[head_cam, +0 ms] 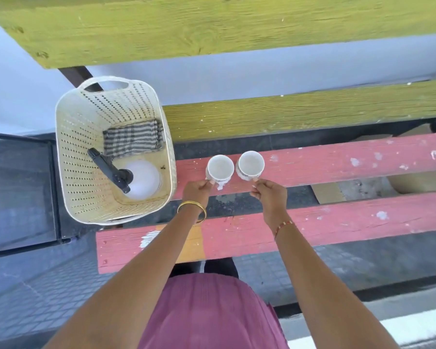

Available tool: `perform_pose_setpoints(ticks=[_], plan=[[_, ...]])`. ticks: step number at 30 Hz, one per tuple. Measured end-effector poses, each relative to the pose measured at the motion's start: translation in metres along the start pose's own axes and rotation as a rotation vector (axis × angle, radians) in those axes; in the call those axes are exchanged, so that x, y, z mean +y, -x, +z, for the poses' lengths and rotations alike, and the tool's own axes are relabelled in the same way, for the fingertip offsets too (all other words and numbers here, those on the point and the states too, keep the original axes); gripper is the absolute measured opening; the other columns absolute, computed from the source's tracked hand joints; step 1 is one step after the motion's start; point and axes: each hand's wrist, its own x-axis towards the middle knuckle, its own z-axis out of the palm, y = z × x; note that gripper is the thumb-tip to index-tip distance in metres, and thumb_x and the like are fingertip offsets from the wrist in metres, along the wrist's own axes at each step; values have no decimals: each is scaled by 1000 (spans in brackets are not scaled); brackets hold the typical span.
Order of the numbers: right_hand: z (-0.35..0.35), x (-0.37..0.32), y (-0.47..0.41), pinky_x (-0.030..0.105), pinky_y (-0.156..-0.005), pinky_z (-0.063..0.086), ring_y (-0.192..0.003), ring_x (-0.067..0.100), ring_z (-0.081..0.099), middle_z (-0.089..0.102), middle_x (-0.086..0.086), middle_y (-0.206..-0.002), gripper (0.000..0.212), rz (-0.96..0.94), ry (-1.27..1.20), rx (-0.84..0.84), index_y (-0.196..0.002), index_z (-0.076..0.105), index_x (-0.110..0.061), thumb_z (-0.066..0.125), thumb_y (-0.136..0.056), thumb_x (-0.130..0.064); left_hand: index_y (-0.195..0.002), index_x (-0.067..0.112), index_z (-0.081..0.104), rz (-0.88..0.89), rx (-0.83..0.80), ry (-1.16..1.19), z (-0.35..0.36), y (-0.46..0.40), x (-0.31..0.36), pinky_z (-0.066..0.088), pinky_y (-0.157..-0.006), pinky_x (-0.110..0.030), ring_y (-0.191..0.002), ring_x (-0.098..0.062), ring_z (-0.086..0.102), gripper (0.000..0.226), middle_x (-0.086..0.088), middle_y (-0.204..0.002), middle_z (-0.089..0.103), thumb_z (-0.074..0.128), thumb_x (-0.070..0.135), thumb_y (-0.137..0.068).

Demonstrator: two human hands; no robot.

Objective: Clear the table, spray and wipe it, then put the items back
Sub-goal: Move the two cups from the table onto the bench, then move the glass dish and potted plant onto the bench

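Two mugs stand side by side on the worktop (337,159), the left mug (220,168) just beside the right mug (250,163). Left of them sits a basket (71,152), holding a spray bottle (141,178) with a cloth (132,138) behind it.

Two mugs (220,168) (250,163), one basket (68,157), one spray bottle (141,178), one cloth (132,138).
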Motion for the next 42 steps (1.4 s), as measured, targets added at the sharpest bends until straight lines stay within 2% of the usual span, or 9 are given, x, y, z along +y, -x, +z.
perform_pose_setpoints(ticks=[5,11,16,20,23,25,28,35,42], plan=[[-1,0,-4,27,-83,52,-64,10,58,62,0,-70,8,-3,68,-15,-90,66,-7,60,-87,-2,-111,3,67,-11,-15,-2,-1,-5,-7,41,-77,-29,-84,-23,51,32,-16,-102,68,51,24,-93],[-2,-4,1,17,-56,39,-58,8,42,53,-4,-61,8,-37,200,28,-92,69,-6,63,-86,-8,-110,1,63,-88,2,-31,-1,-6,-8,49,-82,-39,-82,-23,50,32,-24,-103,65,48,24,-94],[4,-10,5,28,-78,51,-82,16,53,60,-1,-74,17,-42,228,69,-100,70,-3,62,-85,-4,-119,4,55,-91,37,-124,-7,1,1,50,-92,-40,-105,-33,58,35,-14,-117,62,51,25,-92],[3,-13,13,10,-51,31,-76,12,48,52,-9,-71,11,-113,419,57,-81,61,-15,54,-88,-9,-121,7,52,-76,28,-131,-13,16,7,42,-84,-31,-109,-30,56,35,-13,-122,59,52,22,-90],[4,-26,34,16,-75,45,-101,22,58,66,3,-104,21,-211,543,50,-101,66,-9,49,-89,-7,-125,6,50,-55,-10,-112,-20,33,18,44,-81,-31,-107,-31,58,38,-15,-121,60,51,21,-90],[8,-39,57,26,-102,36,-126,28,48,53,14,-135,38,-372,646,19,-127,55,0,47,-91,-5,-127,7,49,-11,-25,-120,-30,49,28,43,-82,-30,-109,-30,57,39,-15,-124,59,49,19,-91],[19,-60,78,32,-116,21,-138,27,35,41,18,-145,42,-574,786,-55,-134,48,2,43,-93,-5,-123,5,53,76,-32,-99,-42,66,49,42,-94,-33,-116,-30,54,34,-16,-127,57,46,13,-91],[50,-108,156,38,-117,20,-141,29,28,36,15,-150,44,-813,868,-43,-139,40,0,40,-97,-12,-105,9,62,319,86,25,-130,118,80,38,-72,-23,-80,-21,54,23,-7,-92,60,46,10,-88],[123,-124,278,33,-114,19,-139,28,32,38,18,-147,46,-1018,807,-58,-139,40,2,43,-98,-19,-103,6,65,563,266,-119,-277,176,65,43,-83,-26,-98,-29,61,22,-13,-98,62,48,11,-88]])
